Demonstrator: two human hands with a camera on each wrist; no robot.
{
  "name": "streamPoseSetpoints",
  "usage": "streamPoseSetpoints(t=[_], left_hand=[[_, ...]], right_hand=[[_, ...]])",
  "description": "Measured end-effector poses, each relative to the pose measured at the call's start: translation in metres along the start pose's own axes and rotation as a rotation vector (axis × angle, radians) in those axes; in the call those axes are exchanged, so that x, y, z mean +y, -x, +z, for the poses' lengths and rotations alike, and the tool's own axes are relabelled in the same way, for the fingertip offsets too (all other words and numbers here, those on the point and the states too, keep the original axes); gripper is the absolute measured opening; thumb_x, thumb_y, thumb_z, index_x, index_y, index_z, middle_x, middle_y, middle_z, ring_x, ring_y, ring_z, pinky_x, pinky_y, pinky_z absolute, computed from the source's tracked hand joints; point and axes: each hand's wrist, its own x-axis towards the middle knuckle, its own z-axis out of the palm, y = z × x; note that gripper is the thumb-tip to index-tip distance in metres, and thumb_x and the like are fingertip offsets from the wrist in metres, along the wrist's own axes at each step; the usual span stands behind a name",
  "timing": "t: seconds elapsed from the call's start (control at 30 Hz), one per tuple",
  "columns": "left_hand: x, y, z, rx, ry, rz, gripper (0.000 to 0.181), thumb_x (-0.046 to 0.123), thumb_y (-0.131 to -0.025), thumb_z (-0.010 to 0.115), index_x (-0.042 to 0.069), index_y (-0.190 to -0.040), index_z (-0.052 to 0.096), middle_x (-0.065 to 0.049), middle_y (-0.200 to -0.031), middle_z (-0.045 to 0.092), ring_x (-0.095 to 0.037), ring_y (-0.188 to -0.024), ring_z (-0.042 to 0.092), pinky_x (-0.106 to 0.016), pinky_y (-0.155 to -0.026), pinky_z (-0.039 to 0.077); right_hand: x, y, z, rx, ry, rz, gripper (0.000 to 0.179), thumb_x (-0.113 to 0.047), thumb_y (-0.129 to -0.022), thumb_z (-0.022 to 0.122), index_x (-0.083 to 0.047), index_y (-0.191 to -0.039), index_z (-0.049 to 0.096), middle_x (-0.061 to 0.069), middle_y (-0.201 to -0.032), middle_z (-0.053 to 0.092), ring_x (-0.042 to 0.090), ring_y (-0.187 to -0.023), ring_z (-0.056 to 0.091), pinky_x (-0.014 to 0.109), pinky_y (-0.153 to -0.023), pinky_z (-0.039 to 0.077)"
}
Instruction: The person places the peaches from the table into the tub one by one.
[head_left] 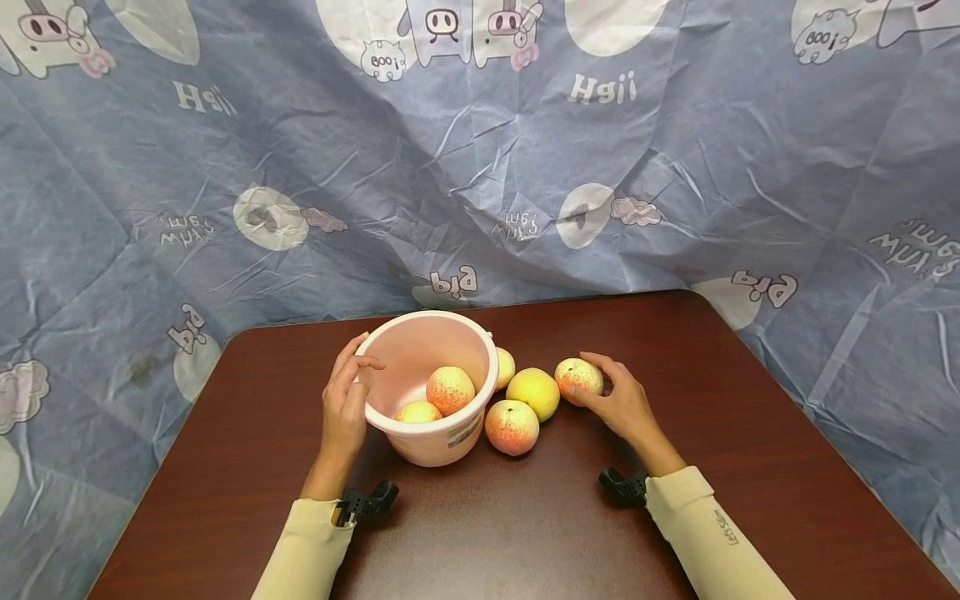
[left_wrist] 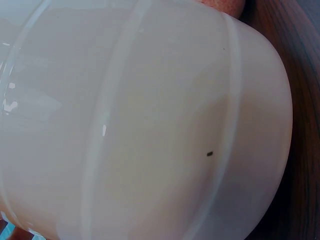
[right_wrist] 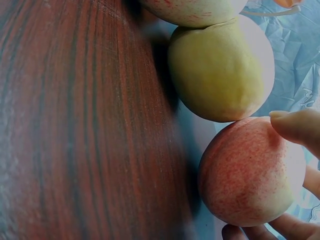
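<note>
A pale pink bucket (head_left: 431,446) stands on the table, and my left hand (head_left: 345,408) grips its left rim, with a finger reaching over the edge. Inside lie a red-speckled peach (head_left: 451,390) and a yellower one partly hidden by the near rim. The bucket's side wall (left_wrist: 160,120) fills the left wrist view. My right hand (head_left: 622,404) holds a red-and-cream peach (head_left: 578,380) between thumb and fingers, at the right end of the loose fruit. In the right wrist view, that peach (right_wrist: 250,172) touches a yellow peach (right_wrist: 220,70).
Between the bucket and my right hand sit a yellow peach (head_left: 533,395), a red-blushed peach (head_left: 512,427) and another peach (head_left: 505,367) half hidden behind the bucket. The dark wooden table (head_left: 517,533) ends at a blue printed cloth (head_left: 480,167) hanging behind it.
</note>
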Motion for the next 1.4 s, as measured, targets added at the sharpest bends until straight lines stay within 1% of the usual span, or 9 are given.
streamPoseSetpoints(t=[0.17, 0.37, 0.53, 0.67, 0.77, 0.87, 1.03, 1.4], left_hand=[[-0.0003, -0.0004, -0.0001, -0.001, 0.005, -0.002, 0.031, -0.014, -0.079, 0.034, -0.012, -0.093, 0.062, -0.026, -0.138, 0.047, -0.045, -0.127, 0.043, -0.023, -0.097, 0.032], [0.0, 0.0007, -0.0001, -0.002, 0.001, 0.001, 0.03, -0.015, -0.08, 0.035, -0.012, -0.093, 0.062, -0.028, -0.137, 0.046, -0.045, -0.126, 0.043, -0.022, -0.097, 0.032], [0.0002, 0.001, -0.0002, -0.001, 0.002, -0.004, 0.03, -0.014, -0.08, 0.035, -0.012, -0.092, 0.062, -0.028, -0.137, 0.046, -0.045, -0.126, 0.043, -0.023, -0.097, 0.032], [0.0008, 0.0002, -0.0001, 0.005, 0.005, -0.004, 0.03, -0.014, -0.08, 0.034, -0.012, -0.092, 0.062, -0.025, -0.138, 0.047, -0.044, -0.126, 0.043, -0.024, -0.098, 0.032], [0.0009, -0.0005, 0.0001, 0.006, 0.007, -0.007, 0.031, -0.014, -0.08, 0.034, -0.012, -0.092, 0.062, -0.022, -0.138, 0.047, -0.044, -0.127, 0.043, -0.024, -0.099, 0.032], [0.0, -0.0004, 0.0004, 0.001, 0.007, -0.008, 0.031, -0.014, -0.079, 0.034, -0.012, -0.093, 0.062, -0.025, -0.138, 0.047, -0.044, -0.127, 0.043, -0.024, -0.098, 0.032], [-0.0005, -0.0003, 0.0009, 0.0, 0.009, -0.006, 0.031, -0.013, -0.079, 0.034, -0.012, -0.093, 0.062, -0.027, -0.138, 0.046, -0.044, -0.127, 0.043, -0.024, -0.096, 0.032], [-0.001, -0.0009, 0.0003, 0.0, 0.004, 0.009, 0.031, -0.015, -0.079, 0.035, -0.012, -0.093, 0.062, -0.022, -0.138, 0.048, -0.045, -0.127, 0.043, -0.023, -0.097, 0.032]], right_hand=[[0.0001, 0.0004, 0.0, 0.013, 0.012, -0.008, 0.063, -0.035, -0.079, 0.079, -0.017, -0.135, 0.055, 0.015, -0.126, 0.054, 0.029, -0.101, 0.055, 0.047, -0.083, 0.047], [0.0007, 0.001, 0.0004, 0.018, 0.02, -0.013, 0.061, -0.031, -0.079, 0.079, -0.018, -0.134, 0.056, 0.014, -0.125, 0.055, 0.028, -0.098, 0.058, 0.045, -0.082, 0.048], [0.0016, 0.0015, 0.0016, 0.028, 0.032, -0.017, 0.061, -0.033, -0.079, 0.079, -0.018, -0.133, 0.057, 0.012, -0.122, 0.057, 0.027, -0.096, 0.059, 0.043, -0.08, 0.048], [0.0016, 0.0009, 0.0021, 0.041, 0.044, -0.019, 0.061, -0.035, -0.078, 0.08, -0.019, -0.132, 0.058, 0.011, -0.122, 0.058, 0.026, -0.096, 0.058, 0.044, -0.081, 0.047], [0.0011, 0.0, 0.0019, 0.043, 0.038, -0.016, 0.06, -0.031, -0.078, 0.08, -0.019, -0.132, 0.058, 0.011, -0.123, 0.057, 0.027, -0.096, 0.058, 0.045, -0.081, 0.048], [0.0014, -0.0001, 0.0014, 0.039, 0.025, -0.012, 0.059, -0.026, -0.079, 0.079, -0.017, -0.133, 0.057, 0.012, -0.124, 0.057, 0.028, -0.096, 0.06, 0.045, -0.081, 0.05], [0.0022, 0.0005, 0.0007, 0.043, 0.019, -0.011, 0.058, -0.023, -0.08, 0.078, -0.016, -0.133, 0.057, 0.013, -0.125, 0.056, 0.03, -0.097, 0.061, 0.046, -0.082, 0.051], [0.001, 0.0001, 0.0001, 0.074, 0.039, -0.021, 0.059, -0.029, -0.077, 0.081, -0.018, -0.131, 0.059, 0.012, -0.123, 0.057, 0.028, -0.097, 0.058, 0.047, -0.082, 0.048]])
